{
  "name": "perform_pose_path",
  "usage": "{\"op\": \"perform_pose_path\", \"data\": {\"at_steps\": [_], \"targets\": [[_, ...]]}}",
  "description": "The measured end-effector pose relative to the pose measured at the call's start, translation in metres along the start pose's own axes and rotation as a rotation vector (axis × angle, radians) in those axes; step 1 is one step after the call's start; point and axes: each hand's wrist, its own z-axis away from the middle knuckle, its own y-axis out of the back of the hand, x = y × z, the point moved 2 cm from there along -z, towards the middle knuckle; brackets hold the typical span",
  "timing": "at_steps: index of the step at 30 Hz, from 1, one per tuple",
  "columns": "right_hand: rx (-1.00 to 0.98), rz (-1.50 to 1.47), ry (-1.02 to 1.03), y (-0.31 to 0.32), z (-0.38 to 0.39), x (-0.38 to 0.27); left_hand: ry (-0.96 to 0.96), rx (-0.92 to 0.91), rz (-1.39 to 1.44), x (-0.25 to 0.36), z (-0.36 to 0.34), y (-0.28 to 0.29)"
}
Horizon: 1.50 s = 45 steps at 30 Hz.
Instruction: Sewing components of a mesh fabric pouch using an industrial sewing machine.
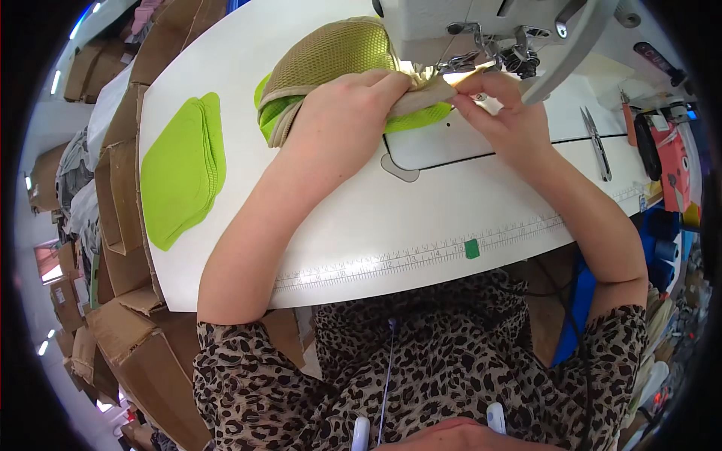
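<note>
A tan mesh fabric piece (331, 56) with bright green cloth under it lies at the sewing machine (459, 34). My left hand (350, 105) rests over it with fingers bent, holding its edge just left of the lit needle area. On the other side, my right hand (508, 113) pinches the tan strip at the fabric's right end between thumb and fingers. The exact stitch point under the presser foot (459, 64) is partly hidden by metal parts and glare. Further left on the white table lies a stack of green fabric pieces (184, 173).
Metal thread snips (596, 143) lie at the table's right, near a red item (671, 165). A printed ruler strip (421, 255) with a green mark (471, 249) runs along the front edge. Cardboard boxes (120, 195) crowd the left side.
</note>
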Motion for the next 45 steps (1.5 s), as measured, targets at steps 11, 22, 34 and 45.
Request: {"op": "perform_pose_path", "data": {"at_steps": [11,22,34,45], "targets": [[-0.127,0.296,0.412,-0.007,0.012,-0.022,-0.103,-0.129,-0.148,0.013,0.010,0.006],[-0.215,0.323,0.347,-0.011,0.017,-0.023,-0.096,-0.177,-0.114,0.011,0.010,0.006],[-0.102,0.357,0.415,-0.004,0.011,-0.019,0.019,-0.201,-0.073,0.025,0.007,0.000],[-0.173,0.374,0.280,-0.012,0.015,-0.009,0.013,-0.135,-0.072,0.022,0.010,-0.003]]}}
